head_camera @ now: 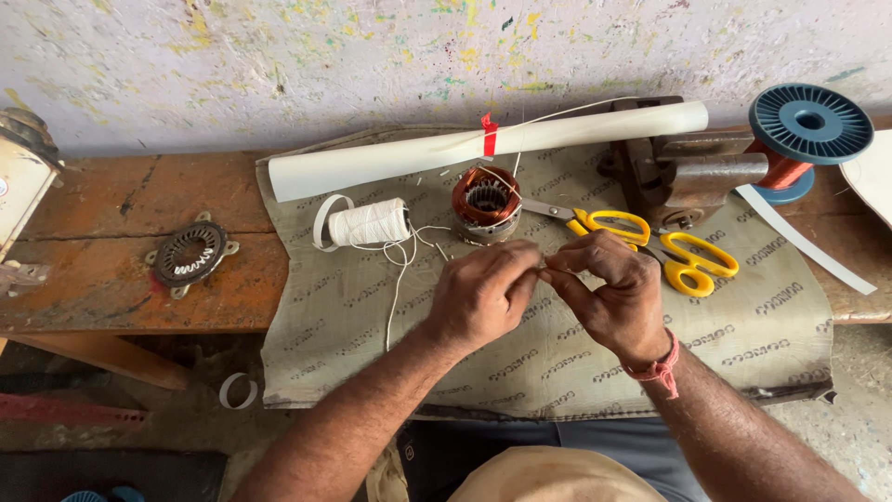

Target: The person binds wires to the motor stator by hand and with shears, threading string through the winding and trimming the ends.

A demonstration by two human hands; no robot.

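Head camera looks down on two hands that meet over the cloth. The left hand [483,293] and the right hand [609,288] have their fingertips pinched together at one spot, where a thin white thread [401,270] seems to end; it is too fine to see whether both hands truly hold it, but the fingers are closed tight with no gap between them. The right wrist carries a red string band [658,369].

From the pinch the thread runs away to the left, in loose loops, to a spool of white thread [370,223] that lies on its side. Just behind the hands stands a small motor stator with copper winding [486,203], upright, with its hole facing up. Beside it, behind the right hand, lie yellow-handled scissors [650,244], partly hidden by the knuckles.

All these rest on a grey printed cloth [743,344] spread on a worn wooden bench [130,270]; its front edge hangs over. At the far edge of the cloth lies a roll of white paper [390,160] with a red tape strip. Far right are a rusty bench vise [688,177] and a blue reel of copper wire [806,125]. Far left on the bare wood lies a round metal lamination plate [190,254]. Behind the bench is a pale wall with paint spots [279,56].
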